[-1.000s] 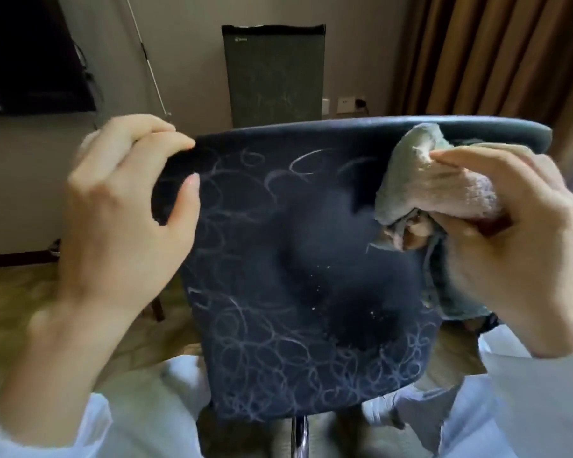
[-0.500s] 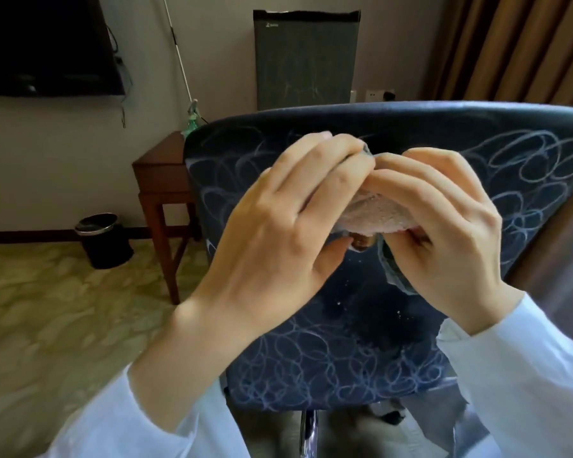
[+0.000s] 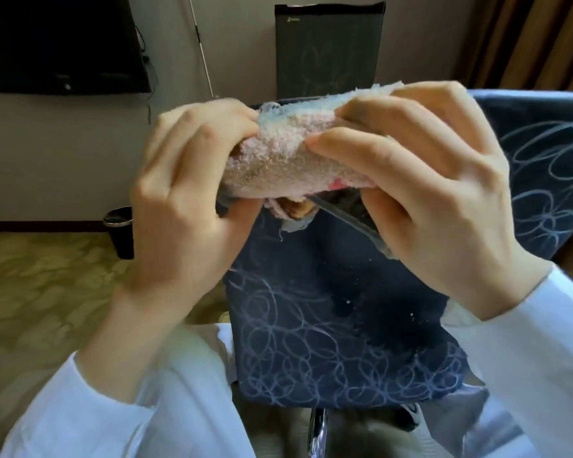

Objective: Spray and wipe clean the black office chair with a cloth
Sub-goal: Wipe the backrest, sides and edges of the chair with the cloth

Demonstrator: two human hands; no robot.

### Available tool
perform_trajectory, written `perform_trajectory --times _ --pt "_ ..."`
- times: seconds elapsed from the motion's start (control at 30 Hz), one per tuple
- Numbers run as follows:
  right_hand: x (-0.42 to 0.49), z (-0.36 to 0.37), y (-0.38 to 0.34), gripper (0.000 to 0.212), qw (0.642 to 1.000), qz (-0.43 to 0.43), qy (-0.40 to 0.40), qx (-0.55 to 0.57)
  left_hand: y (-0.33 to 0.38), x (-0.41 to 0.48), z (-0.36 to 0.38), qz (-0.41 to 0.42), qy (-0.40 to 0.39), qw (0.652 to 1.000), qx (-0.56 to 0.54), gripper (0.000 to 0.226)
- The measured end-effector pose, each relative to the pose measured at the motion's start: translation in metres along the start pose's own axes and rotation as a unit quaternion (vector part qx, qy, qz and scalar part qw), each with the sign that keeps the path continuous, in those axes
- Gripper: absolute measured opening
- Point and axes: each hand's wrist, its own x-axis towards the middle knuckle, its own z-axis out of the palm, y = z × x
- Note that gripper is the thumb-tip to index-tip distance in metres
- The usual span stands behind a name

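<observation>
**mopsy:** Hotel-ish room by the look of it: patterned carpet [image 3: 40,285], wall TV [image 3: 63,44], a little black bin [image 3: 119,233] against the skirting, brown curtain [image 3: 526,38] off to one side. So where's the actual chair in all this?

**rk_77:** Right in front, backrest facing the camera. The black office chair [image 3: 328,325] is covered in pale scribbly loops, with a darker patch mid-right that looks wiped or damp. The loops along the bottom and out on the right wing are untouched, so I'd call the job partway at best.

**mopsy:** And the cloth?

**rk_77:** Up near the top edge of the backrest, held between both hands. The cloth [image 3: 278,166] is bunched into a fat roll. The left grip [image 3: 186,200] is curled round one end and the right grip [image 3: 427,193] pinches the other. Can't tell if it's touching the chair, though it looks lifted off to me.

**mopsy:** Why both hands on it?

**rk_77:** My guess is refolding, to turn up a fresh face before the next pass. A dirty side would just smear that chalky stuff around.
</observation>
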Motion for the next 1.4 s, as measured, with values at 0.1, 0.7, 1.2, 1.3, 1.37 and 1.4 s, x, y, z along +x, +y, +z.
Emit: perform_trajectory --times 0.1,0.7,1.2,1.3,1.37,1.4 --pt "0.012 0.009 0.002 0.032 1.000 0.000 -0.025 -0.004 -0.010 0.009 -0.001 -0.019 -0.038 0.999 -0.005 0.027" --pt "-0.167 0.097 -0.043 0.034 0.978 0.091 -0.181 0.051 -0.004 -0.172 0.068 -0.061 -0.235 0.970 -0.024 0.045" --pt "-0.042 0.035 -0.004 0.025 0.998 0.061 0.022 -0.009 0.003 -0.025 0.037 -0.005 -0.065 0.998 0.003 0.035" --pt "-0.001 0.013 0.011 0.034 0.997 0.060 0.039 -0.025 0.003 0.024 0.025 -0.004 -0.028 1.000 0.007 0.036" --pt "0.009 0.011 0.015 0.038 0.997 0.070 0.022 -0.027 0.004 0.035 0.023 -0.020 -0.040 0.999 0.008 0.037" --pt "0.008 0.013 0.015 0.037 0.997 0.071 0.013 -0.028 0.005 0.034 0.025 -0.024 -0.049 0.998 0.010 0.038"
